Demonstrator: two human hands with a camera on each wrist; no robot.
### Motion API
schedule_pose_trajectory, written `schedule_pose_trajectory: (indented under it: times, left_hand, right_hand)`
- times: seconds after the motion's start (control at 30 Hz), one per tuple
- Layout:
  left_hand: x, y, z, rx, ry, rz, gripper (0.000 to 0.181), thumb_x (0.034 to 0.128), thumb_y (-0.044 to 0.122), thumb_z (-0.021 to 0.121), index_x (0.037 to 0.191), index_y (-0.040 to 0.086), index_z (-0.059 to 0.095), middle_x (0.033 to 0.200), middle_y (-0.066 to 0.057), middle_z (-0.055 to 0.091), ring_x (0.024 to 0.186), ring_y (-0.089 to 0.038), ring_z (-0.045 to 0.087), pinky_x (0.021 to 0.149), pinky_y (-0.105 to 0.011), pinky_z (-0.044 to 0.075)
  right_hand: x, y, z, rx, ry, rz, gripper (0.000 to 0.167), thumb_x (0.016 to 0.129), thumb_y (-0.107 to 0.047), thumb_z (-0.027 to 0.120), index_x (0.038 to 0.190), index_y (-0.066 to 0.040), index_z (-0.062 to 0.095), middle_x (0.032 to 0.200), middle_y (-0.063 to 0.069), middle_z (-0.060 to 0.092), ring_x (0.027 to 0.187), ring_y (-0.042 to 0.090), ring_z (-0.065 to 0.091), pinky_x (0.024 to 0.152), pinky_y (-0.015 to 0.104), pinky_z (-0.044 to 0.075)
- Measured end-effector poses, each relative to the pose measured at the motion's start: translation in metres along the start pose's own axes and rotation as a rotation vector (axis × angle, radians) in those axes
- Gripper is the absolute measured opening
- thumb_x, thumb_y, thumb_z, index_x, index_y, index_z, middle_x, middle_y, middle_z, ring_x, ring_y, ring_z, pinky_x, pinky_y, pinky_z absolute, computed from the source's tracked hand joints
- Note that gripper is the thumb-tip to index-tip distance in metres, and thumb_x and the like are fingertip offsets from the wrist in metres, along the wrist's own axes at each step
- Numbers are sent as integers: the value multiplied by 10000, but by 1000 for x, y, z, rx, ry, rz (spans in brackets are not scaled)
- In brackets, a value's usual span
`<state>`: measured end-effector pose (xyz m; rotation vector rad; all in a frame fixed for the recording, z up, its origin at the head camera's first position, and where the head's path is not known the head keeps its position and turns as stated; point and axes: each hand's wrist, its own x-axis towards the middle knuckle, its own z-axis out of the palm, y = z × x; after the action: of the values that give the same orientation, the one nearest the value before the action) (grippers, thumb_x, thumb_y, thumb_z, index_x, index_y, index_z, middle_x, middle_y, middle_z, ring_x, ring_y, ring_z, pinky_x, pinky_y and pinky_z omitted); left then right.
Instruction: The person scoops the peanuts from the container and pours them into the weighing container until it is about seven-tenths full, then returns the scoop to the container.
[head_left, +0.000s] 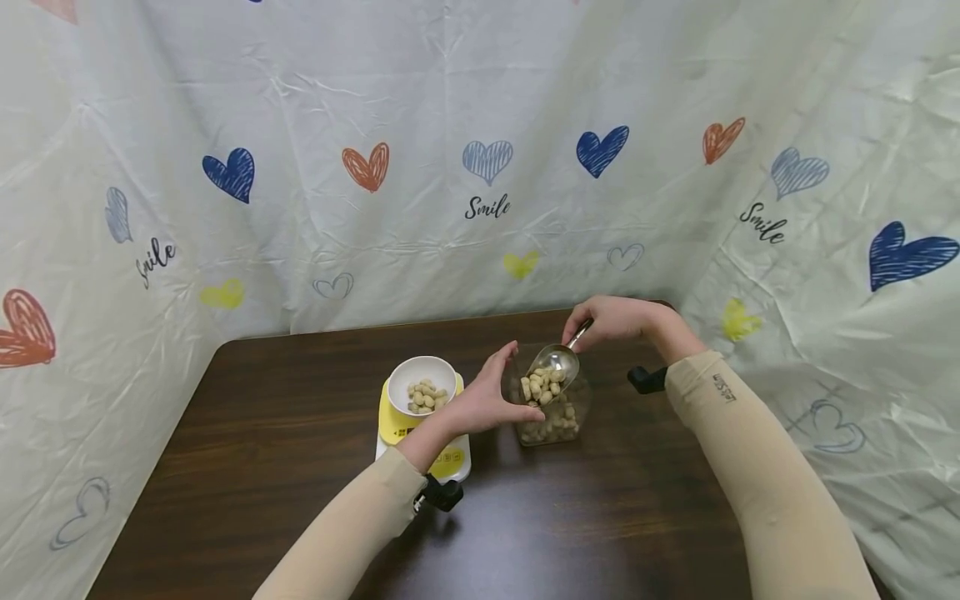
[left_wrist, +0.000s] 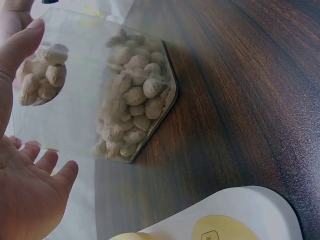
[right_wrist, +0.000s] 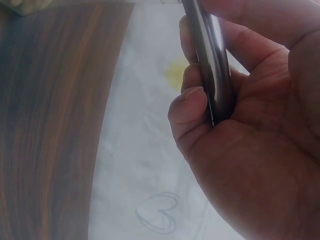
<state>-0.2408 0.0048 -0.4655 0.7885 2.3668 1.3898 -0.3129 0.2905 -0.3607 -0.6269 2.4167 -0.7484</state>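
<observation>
A metal scoop (head_left: 562,360) heaped with peanuts is inside the mouth of a clear container (left_wrist: 80,115). More unshelled peanuts (left_wrist: 132,100) lie at the container's bottom. My right hand (head_left: 618,319) grips the scoop handle (right_wrist: 214,65), fingers curled round it. On the container's left side, my left hand (head_left: 483,404) holds it near the rim, thumb and fingers on opposite sides. Left of that hand stands a yellow and white kitchen scale (head_left: 390,437). It bears a white bowl (head_left: 423,364) with some peanuts (head_left: 426,395); my left forearm partly covers the scale.
The dark wooden table (head_left: 285,467) extends left and toward me. Behind it and at the right hangs a pale curtain (head_left: 420,250) printed with hearts. A black wrist camera (head_left: 647,380) sits under my right wrist, another (head_left: 442,493) by my left.
</observation>
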Motion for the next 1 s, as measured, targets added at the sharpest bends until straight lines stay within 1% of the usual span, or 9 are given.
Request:
schedule_pose_trajectory:
  times: [0.13,0.27,0.43,0.67,0.83,1.0]
  left_hand:
    - [0,0,0,0,-3,1,1225,764,499,890,1651,307,68,1664,19,192,1508,-194,236,1156,-459,313]
    - [0,0,0,0,-3,8,1223,769,500,885,1652,300,63,1664,11,192,1509,-206,237,1158,-472,311]
    - [0,1,0,1,-1,12,1221,773,491,886,1654,278,69,1663,3,194,1505,-210,245,1158,-464,312]
    - [-1,3,-2,-5,-5,5,1222,773,484,886,1655,280,65,1667,15,183,1512,-203,226,1162,-465,304]
    - [-1,3,-2,-2,-5,5,1216,778,489,881,1654,285,63,1666,13,187,1512,-205,230,1159,-470,311]
    - [-2,3,-2,-4,-13,2,1219,782,490,878,1656,276,55,1672,2,175,1516,-207,220,1164,-462,304]
  right_hand:
    - [1,3,-2,2,1,-17,177,923,-189,767,1090,-131,769,1158,42,680,1063,232,586,888,413,497]
    - [1,3,-5,5,-4,-17,186,926,-204,768,1097,-133,769,1163,41,679,1065,230,587,899,429,498]
    - [-2,-1,-12,-18,3,-16,192,915,-209,775,1091,-135,772,1141,45,684,1048,221,598,889,396,494]
    - [-10,-3,-21,20,2,-31,217,914,-172,772,1106,-73,756,1095,70,697,1007,233,608,878,398,495]
    - [-16,2,-23,32,9,-45,222,933,-165,755,1124,-52,752,1099,82,698,1019,249,608,877,403,506]
    - [-21,10,-23,39,29,-36,239,941,-184,754,1146,-60,748,1122,76,693,1046,246,607,888,385,506]
